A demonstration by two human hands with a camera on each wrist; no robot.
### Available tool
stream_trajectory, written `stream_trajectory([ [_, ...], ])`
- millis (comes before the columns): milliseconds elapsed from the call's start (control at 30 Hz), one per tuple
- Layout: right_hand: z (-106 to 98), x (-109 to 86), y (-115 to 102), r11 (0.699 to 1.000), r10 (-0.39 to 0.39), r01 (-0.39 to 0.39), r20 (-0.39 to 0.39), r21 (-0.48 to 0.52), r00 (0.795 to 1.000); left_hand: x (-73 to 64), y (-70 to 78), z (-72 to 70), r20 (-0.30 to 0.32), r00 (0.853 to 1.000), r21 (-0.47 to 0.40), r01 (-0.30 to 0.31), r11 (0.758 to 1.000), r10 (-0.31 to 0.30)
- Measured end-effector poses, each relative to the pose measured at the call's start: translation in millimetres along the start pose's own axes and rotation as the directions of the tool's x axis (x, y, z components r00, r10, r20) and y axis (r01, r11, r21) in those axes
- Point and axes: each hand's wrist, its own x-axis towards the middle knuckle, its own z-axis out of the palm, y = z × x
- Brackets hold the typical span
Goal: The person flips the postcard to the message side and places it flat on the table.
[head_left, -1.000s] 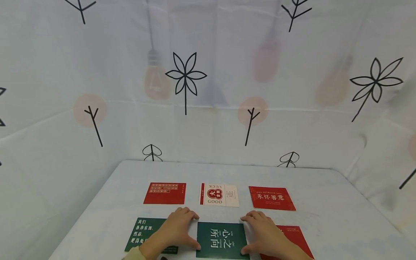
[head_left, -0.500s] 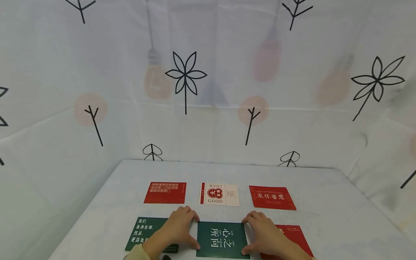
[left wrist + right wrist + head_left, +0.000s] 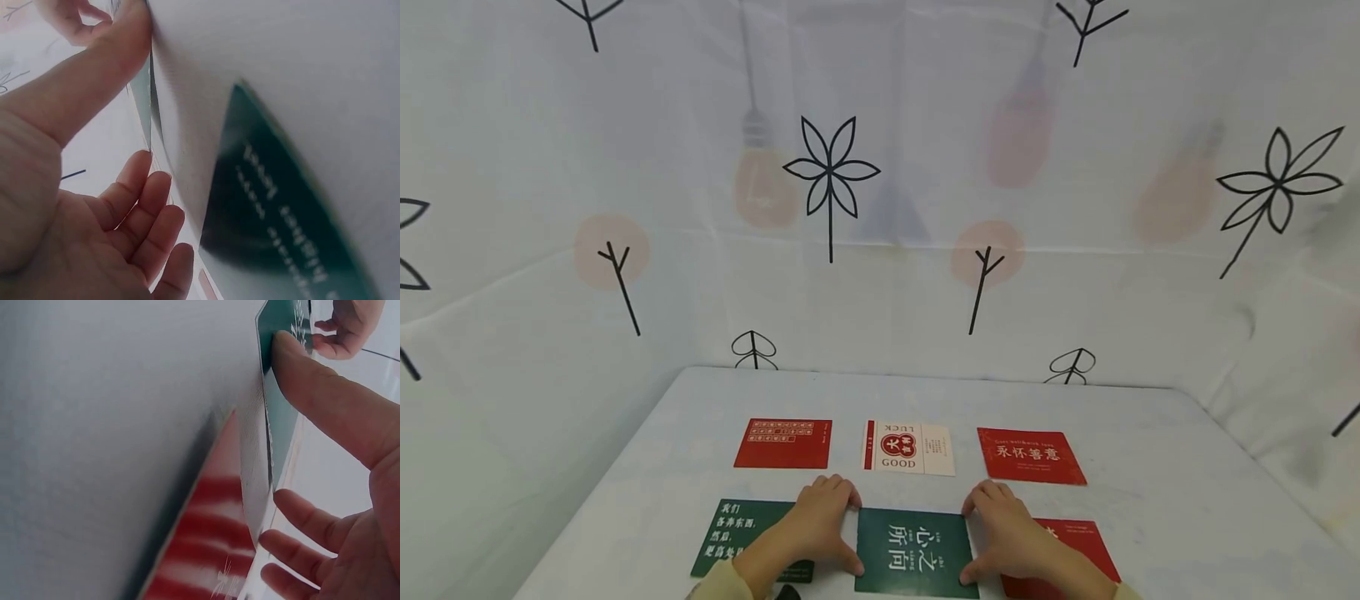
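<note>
A dark green card (image 3: 910, 533) with white characters lies on the white table between both hands. The left hand (image 3: 822, 521) is at its left side, thumb by the near corner and index fingertip by the far one. In the left wrist view the fingers (image 3: 164, 231) are spread from the thumb and relaxed. The right hand (image 3: 1003, 529) mirrors this at the right side. In the right wrist view its thumb (image 3: 325, 387) rests on the card's corner, and the index fingertip meets the edge. The forearms partly cover another green card (image 3: 730, 533) and a red card (image 3: 1078, 542).
Behind the hands lie a red card (image 3: 786, 446), a cream card (image 3: 910, 447) reading GOOD LUCK and a red card (image 3: 1032, 456), in a row. A small black object (image 3: 787, 592) shows by the left sleeve. A patterned white cloth (image 3: 880, 308) hangs behind the table (image 3: 1195, 500).
Both hands stay at the sides of the middle green card, with hardly any movement. The whole view shifts slightly as the head camera moves.
</note>
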Motion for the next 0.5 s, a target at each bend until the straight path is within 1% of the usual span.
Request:
stream_trajectory([
  [200,-1.6,-1.6,0.6,0.999,0.013,-0.013,-0.012,0.049,1.0,-1.0,0.8,0.1,0.005,1.0,-0.044,-0.009,0.999,0.01],
  [300,-2.9,-3.0,-0.2,0.996,0.022,-0.02,-0.022,0.086,1.0,-1.9,2.3,0.1,0.01,1.0,-0.091,0.006,0.996,-0.005],
  [400,-3.5,-5.7,-2.6,0.992,0.047,-0.041,-0.039,0.122,0.998,-3.3,4.2,0.3,0.018,1.0,-0.144,0.021,0.989,-0.019],
  [500,-3.0,-7.1,-4.6,0.984,0.063,-0.056,-0.032,0.168,0.998,-4.6,5.4,0.8,0.031,0.999,-0.197,0.03,0.98,-0.024],
])
